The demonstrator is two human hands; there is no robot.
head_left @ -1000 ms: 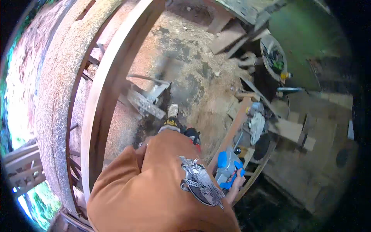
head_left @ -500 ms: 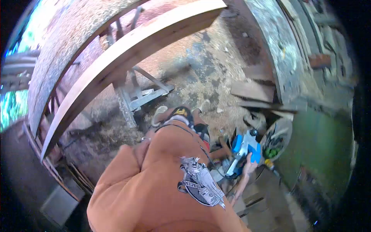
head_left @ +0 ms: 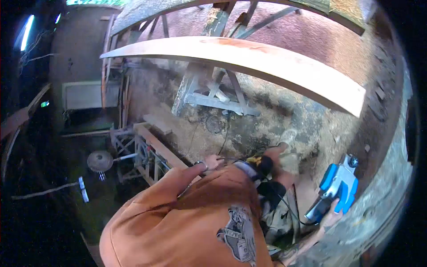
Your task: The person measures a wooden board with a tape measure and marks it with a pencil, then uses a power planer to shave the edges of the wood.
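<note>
My right hand (head_left: 332, 215) grips the blue handle of a blue and silver electric planer (head_left: 339, 183), held out at the right. A black power cord (head_left: 284, 201) runs from the planer across my body toward my left side. There my left hand (head_left: 214, 162), with a band at its wrist, is closed around the cord near my waist; its fingers are small and partly blurred. In front of me lies a long, pale curved timber (head_left: 249, 55), raised off the ground on a wooden trestle (head_left: 213, 101). Both hands are apart from it.
Another curved timber (head_left: 173, 10) lies beyond the first. Wood shavings and debris cover the ground (head_left: 262, 104). A rough weathered slab (head_left: 378, 213) runs along the right. On the left stand a wooden frame (head_left: 155, 147) and a round fan-like object (head_left: 100, 161).
My view has turned left, and the timber now lies across the top. The planer has moved away from the cluttered bench at the right and is now over the ground and slab edge.
</note>
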